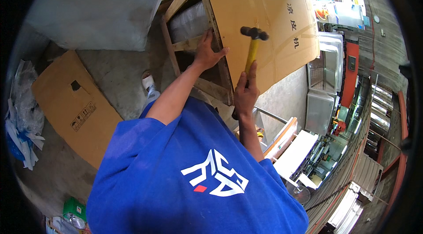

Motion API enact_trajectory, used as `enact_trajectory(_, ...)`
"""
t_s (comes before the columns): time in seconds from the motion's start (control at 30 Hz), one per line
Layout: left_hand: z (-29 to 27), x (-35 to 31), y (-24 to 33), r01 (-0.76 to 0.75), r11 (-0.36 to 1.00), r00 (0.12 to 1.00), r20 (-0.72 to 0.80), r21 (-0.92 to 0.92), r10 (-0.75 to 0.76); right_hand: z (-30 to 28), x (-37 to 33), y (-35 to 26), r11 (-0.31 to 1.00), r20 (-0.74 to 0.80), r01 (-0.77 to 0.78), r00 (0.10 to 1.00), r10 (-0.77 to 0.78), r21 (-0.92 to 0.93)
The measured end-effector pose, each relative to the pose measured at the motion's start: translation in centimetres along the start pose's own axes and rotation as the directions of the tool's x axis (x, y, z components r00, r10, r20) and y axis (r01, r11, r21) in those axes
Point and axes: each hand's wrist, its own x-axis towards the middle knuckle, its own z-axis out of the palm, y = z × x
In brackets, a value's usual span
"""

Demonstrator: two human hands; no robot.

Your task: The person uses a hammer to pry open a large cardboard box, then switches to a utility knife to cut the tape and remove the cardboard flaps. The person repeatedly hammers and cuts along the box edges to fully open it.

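Note:
A tall wooden crate (185, 45), tilted in view, has a large brown cardboard sheet (269, 26) over one face. Something wrapped in clear plastic (189, 22) shows between its slats. My left hand (209, 53) rests at the crate's near edge, thumb and fingers spread apart, the thumb reaching onto the cardboard. I see nothing held in it. My right hand (246, 94) is closed round the yellow handle of a hammer (253, 48). The hammer's dark head is in front of the cardboard; whether it touches is hard to tell.
A loose cardboard sheet (75, 106) lies on the concrete floor at left, beside crumpled clear plastic (26, 97). A large plastic-wrapped object (101, 4) stands at the far left. Metal cabinets (320, 112) and a white-topped table (296, 153) are on the right. A green box (74, 209) sits lower left.

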Motion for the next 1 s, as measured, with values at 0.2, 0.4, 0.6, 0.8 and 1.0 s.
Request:
enact_trajectory(0.2,-0.2,-0.1,0.1,-0.035,0.998,0.999,0.004,0.043,0.035,2.4,-2.2,0.6,0.979,0.075,-0.148,0.988,0.138,0.14)
enact_trajectory(0.4,0.2,0.1,-1.1,-0.08,0.997,0.996,-0.031,0.023,0.08,1.9,-1.4,-0.3,0.981,0.03,-0.121,0.993,0.118,0.15)
enact_trajectory(0.6,0.8,0.2,-1.5,-0.101,0.994,0.995,-0.014,-0.035,0.101,3.3,-1.8,1.0,0.998,-0.001,0.045,0.999,-0.045,-0.046)
enact_trajectory(0.8,0.3,-0.1,-0.6,-0.043,0.999,0.999,-0.006,0.022,0.043,2.2,-1.6,-1.0,0.984,-0.042,-0.158,0.986,0.161,0.083)
enact_trajectory(1.0,0.2,-0.5,-0.5,-0.059,0.998,0.998,-0.015,0.016,0.059,0.8,0.9,0.3,0.997,0.05,-0.027,0.998,0.031,-0.076)
